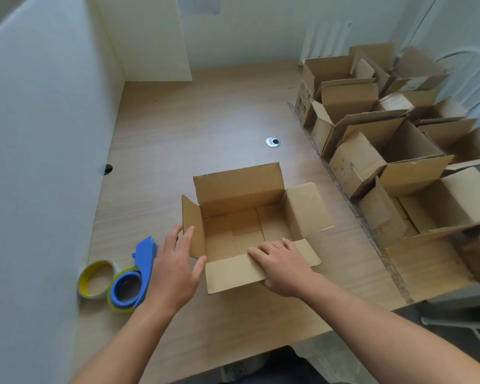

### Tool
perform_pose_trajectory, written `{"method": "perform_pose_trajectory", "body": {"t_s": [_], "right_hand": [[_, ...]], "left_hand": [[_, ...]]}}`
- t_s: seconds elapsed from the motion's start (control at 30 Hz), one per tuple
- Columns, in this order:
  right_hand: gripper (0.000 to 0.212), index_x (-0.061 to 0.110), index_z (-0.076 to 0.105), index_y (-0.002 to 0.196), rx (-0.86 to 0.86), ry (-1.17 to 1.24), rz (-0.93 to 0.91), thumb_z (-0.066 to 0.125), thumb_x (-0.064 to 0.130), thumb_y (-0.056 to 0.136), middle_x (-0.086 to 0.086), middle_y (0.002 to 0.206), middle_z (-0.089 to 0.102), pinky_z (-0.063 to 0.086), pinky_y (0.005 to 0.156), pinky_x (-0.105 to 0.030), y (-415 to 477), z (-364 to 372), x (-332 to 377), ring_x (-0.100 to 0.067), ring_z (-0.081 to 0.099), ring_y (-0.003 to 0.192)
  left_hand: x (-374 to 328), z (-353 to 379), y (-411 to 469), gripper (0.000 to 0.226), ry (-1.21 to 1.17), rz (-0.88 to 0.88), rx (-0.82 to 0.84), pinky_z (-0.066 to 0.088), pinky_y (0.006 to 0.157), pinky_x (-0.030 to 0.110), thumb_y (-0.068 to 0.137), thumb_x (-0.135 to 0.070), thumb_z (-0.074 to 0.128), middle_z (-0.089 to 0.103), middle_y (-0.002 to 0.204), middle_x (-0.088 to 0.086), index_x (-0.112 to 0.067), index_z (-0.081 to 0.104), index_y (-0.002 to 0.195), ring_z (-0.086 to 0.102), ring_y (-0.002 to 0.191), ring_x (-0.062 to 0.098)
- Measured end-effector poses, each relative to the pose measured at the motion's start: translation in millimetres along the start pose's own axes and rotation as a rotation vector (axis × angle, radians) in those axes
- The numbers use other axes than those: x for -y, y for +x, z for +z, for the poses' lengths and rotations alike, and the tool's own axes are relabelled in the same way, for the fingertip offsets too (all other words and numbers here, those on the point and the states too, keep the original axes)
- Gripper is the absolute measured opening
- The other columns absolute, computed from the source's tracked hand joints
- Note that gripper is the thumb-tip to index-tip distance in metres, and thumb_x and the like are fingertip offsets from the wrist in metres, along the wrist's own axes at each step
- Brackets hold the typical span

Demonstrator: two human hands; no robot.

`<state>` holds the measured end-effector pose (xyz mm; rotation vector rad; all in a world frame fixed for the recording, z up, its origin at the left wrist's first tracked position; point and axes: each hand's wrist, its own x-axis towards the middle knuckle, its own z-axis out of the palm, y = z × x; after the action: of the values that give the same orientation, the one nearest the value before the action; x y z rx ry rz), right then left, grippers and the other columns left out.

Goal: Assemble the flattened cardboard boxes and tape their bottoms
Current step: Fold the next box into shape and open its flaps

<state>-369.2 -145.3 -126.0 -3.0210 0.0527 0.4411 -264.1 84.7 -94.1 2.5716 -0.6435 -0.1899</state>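
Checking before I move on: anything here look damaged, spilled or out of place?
Nothing stands out. The box between the left hand and right hand stands upright, flaps open, bottom closed flat. Dispenser and spare roll lie to its left. The finished boxes at right are crowded, flaps at mixed angles, none visibly crushed.

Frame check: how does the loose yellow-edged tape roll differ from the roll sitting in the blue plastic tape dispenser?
The loose yellow-edged tape roll lies bare and flat, nearer the white wall; the roll in the blue plastic tape dispenser sits on a blue hub under a blue handle. The loose roll's core looks cardboard-brown; the dispenser's is blue. Both lie on the wooden table, unheld.
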Motion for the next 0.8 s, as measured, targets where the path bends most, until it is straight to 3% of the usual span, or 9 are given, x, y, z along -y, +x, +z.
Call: {"method": "perform_pose_trajectory", "body": {"t_s": [0.13,0.27,0.43,0.63,0.8], "right_hand": [[0.065,0.032,0.035,0.14,-0.05,0.015,-0.012,0.063,0.05,0.084,0.001,0.134,0.048,0.023,0.109,-0.045,-3.6,-7.9,-7.1,-0.025,0.045,0.124],[0.076,0.034,0.034,0.143,-0.098,0.008,-0.026,0.063,0.066,0.079,0.003,0.134,0.047,0.022,0.112,-0.045,-14.2,-22.4,-15.6,-0.022,0.043,0.126],[0.108,0.032,0.033,0.146,-0.06,0.052,-0.031,0.034,0.097,0.059,0.004,0.137,0.045,0.018,0.116,-0.051,-38.9,-36.6,-26.9,-0.02,0.039,0.126],[0.096,0.032,0.032,0.146,-0.123,0.088,-0.027,0.025,0.093,0.072,0.001,0.137,0.045,0.019,0.115,-0.047,-68.9,-33.8,-39.8,-0.021,0.039,0.126],[0.098,0.031,0.036,0.143,-0.155,0.061,-0.046,0.018,0.093,0.07,0.001,0.132,0.047,0.022,0.114,-0.05,-113.1,-32.6,-53.9,-0.023,0.043,0.12]], "left_hand": [[-6.6,-12.0,-4.7,0.062,0.074,0.088,-0.053,0.039,0.105,0.049,0.088,-0.031,0.071,0.038,0.151,0.008,-0.013,0.049,0.144,0.04,0.131,0.031],[-19.2,-19.8,-9.1,0.055,0.077,0.208,-0.097,0.038,0.105,0.046,0.088,-0.032,0.072,0.045,0.146,0.008,-0.011,0.057,0.136,0.045,0.129,0.03],[-43.0,-24.0,-22.3,0.062,0.053,0.272,-0.122,0.04,0.101,0.046,0.086,-0.052,0.047,0.05,0.139,0.006,-0.013,0.06,0.131,0.046,0.123,0.027],[-70.6,-19.6,-45.8,0.061,0.096,0.27,-0.111,0.044,0.099,0.05,0.087,-0.055,0.045,0.051,0.139,0.004,-0.015,0.06,0.13,0.046,0.124,0.026],[-112.3,-17.9,-83.6,0.06,0.138,0.285,-0.14,0.044,0.097,0.048,0.087,-0.052,0.045,0.057,0.133,0.005,-0.013,0.062,0.129,0.051,0.121,0.026]]}}
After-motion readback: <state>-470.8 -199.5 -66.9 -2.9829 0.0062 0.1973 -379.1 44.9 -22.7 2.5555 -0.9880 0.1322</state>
